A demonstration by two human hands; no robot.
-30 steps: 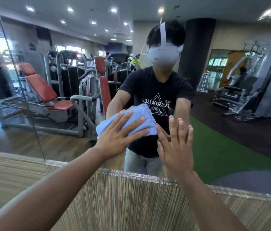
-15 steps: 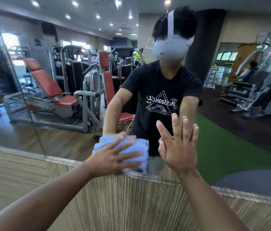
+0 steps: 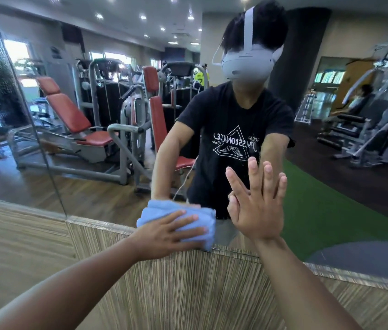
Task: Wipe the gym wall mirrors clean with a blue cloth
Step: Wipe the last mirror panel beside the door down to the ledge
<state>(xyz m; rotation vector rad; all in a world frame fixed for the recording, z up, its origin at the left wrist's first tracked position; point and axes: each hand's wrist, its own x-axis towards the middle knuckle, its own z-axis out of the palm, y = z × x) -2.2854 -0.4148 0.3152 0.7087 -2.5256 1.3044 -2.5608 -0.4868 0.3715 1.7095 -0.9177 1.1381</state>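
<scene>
Lower now, the blue cloth [image 3: 162, 208] lies on the mirror [image 3: 92, 186] at its 6 o'clock edge under the flat-fingered left hand [image 3: 171, 231], with the right hand [image 3: 257, 210] spread flat at the cloth's 3 o'clock.

Blue cloth [image 3: 189, 216] bunched, flat against mirror [image 3: 116, 182], at its bottom edge.

Both our arms reach forward, hands flat and fingers straight.

Our left hand [image 3: 171, 231] lies with its fingers spread and pointing to the right, pressing on the blue cloth [image 3: 157, 209]. Its forearm [image 3: 69, 289] runs in from the lower left. Just right of that hand and a little higher, our right hand [image 3: 257, 208] stands upright, fingers fanned and pointing up, palm against the mirror [image 3: 331, 198]. Its forearm [image 3: 302, 289] rises from the lower right. The two hands are near but apart.
</scene>
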